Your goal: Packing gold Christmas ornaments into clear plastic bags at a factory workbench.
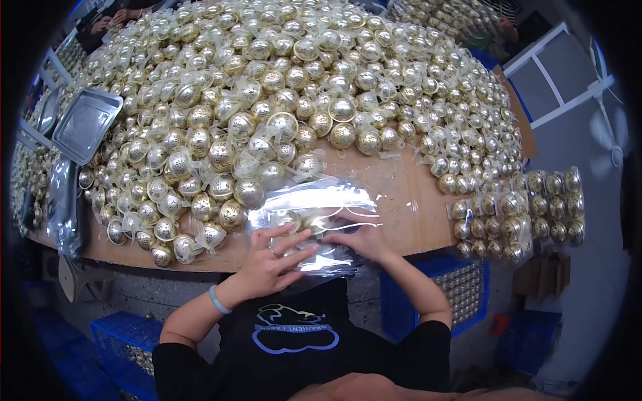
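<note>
A clear plastic bag [314,200] lies flat at the near edge of the brown table [408,207], with a few gold balls inside it. My left hand [271,257] rests on the bag's near left part, fingers spread, a ring on one finger and a light blue band on the wrist. My right hand [364,237] presses on the bag's near right part, fingers partly under the plastic. Just beyond the bag rises a huge heap of gold perforated metal balls [281,100] with sheer ribbons.
Packed bags of gold balls [518,214] lie at the table's right end. A metal tray [85,123] sits on the heap at the left. Blue crates [461,284] stand under the table. Another person's hands [110,17] show at the far left.
</note>
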A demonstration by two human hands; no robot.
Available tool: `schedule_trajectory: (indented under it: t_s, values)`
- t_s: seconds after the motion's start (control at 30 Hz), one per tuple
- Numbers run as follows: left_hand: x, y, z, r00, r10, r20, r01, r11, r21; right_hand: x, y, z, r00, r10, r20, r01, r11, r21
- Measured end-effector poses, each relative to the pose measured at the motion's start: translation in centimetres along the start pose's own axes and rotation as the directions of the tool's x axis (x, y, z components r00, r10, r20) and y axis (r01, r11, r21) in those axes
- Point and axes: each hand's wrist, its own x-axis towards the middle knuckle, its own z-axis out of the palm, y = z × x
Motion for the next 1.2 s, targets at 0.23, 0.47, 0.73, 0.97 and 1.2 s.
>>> schedule_trajectory:
  t_s: [0.23, 0.47, 0.73, 0.97, 1.2]
  values:
    - [1.6, 0.4, -1.0, 0.99, 0.109, 0.086, -0.119, 0.986, 0.114, -1.4, 2.4, 1.1, 0.962, 0.254, -0.1, -0.163, 0.829, 0.535]
    - [2.2, 0.9, -1.7, 0.99, 0.04, 0.137, -0.064, 0.982, 0.18, 7.9, -0.2, -8.5, 0.986, -0.134, -0.102, 0.119, 0.983, -0.14]
    - [1.5, 1.4, -1.1, 0.985, 0.024, 0.173, -0.057, 0.98, 0.19, 13.7, -1.1, -3.4, 0.996, -0.003, 0.094, 0.039, 0.923, -0.382]
    - [1.2, 2.2, -1.1, 0.977, 0.018, 0.215, -0.072, 0.966, 0.248, -0.8, 6.2, -9.6, 0.933, 0.357, -0.043, -0.247, 0.723, 0.645]
    - [3.1, 1.4, -1.7, 0.97, -0.012, 0.242, -0.051, 0.967, 0.25, -9.6, 5.7, -8.7, 0.956, 0.294, 0.001, 0.028, -0.094, 0.995]
